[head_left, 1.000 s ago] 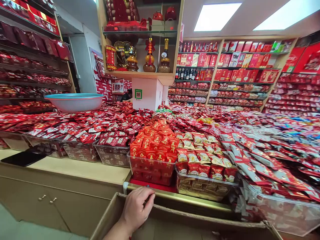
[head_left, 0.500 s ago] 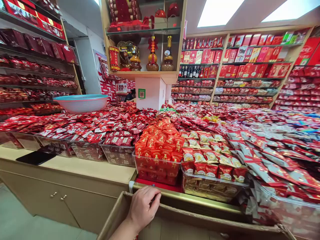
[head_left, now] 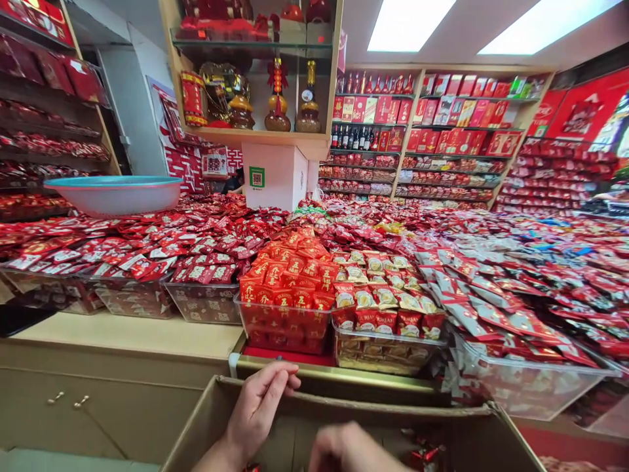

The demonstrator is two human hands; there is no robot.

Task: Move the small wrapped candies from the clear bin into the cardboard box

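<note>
My left hand is above the near part of an open cardboard box, close to its far rim, its fingers pressed together; whatever they may hold is hidden. Lower down, my right hand is inside the box opening, smeared by motion, with its fingers not readable. A few red wrapped packets lie in the box to the right of it. Just beyond the box stand clear bins of orange-red packets and of red and gold durian packets.
More clear bins of red packets line the counter on both sides. A blue-rimmed basin rests on the packets at left. A display cabinet hangs over a white box. A dark flat object lies at far left.
The view has turned right, shifting the bins and box left. My right hand has come into view over the box. My left hand has changed its pose, its fingers now drawn together.
</note>
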